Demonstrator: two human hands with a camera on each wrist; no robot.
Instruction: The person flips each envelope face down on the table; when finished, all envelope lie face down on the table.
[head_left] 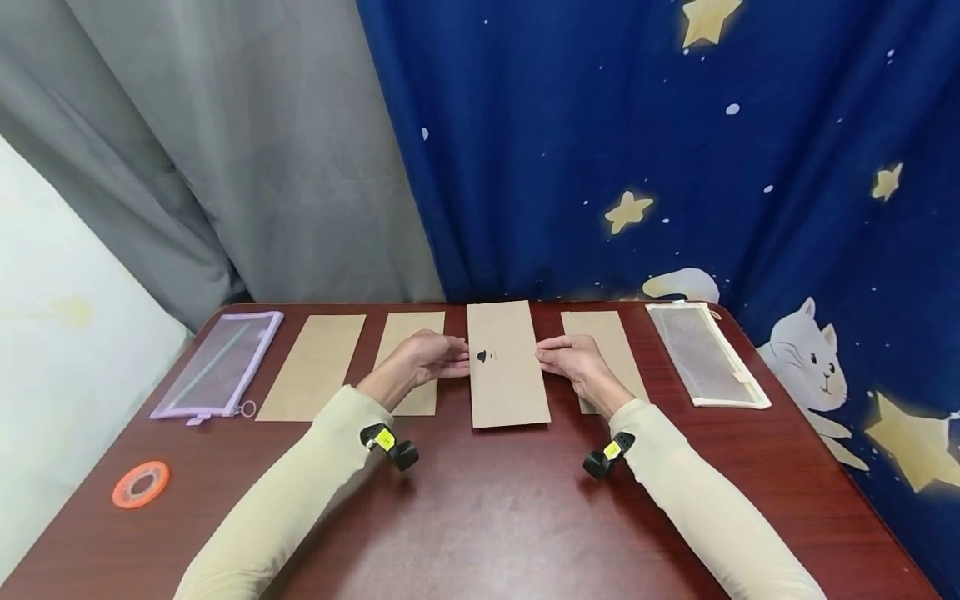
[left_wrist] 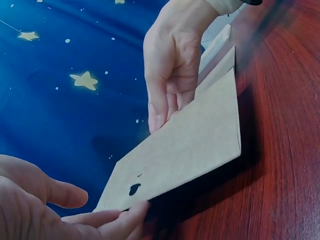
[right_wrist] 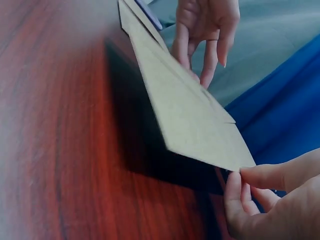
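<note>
Both hands (head_left: pixel 435 358) (head_left: pixel 576 362) support printed brown paper (head_left: pixel 512 383) at opposite edges.

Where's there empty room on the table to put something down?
There's a big bare patch of table at the front, between the left sleeve and right sleeve. More room: between the orange ring and left sleeve, and between right sleeve and white pouch. The back is crowded: purple pouch, brown papers, left hand and right hand.

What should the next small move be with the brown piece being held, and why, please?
I'd probably lower the printed brown piece onto the table: the right hand pinches one edge, the left hand touches the opposite one, the near end is raised, and flat brown pieces lie on both sides.
</note>
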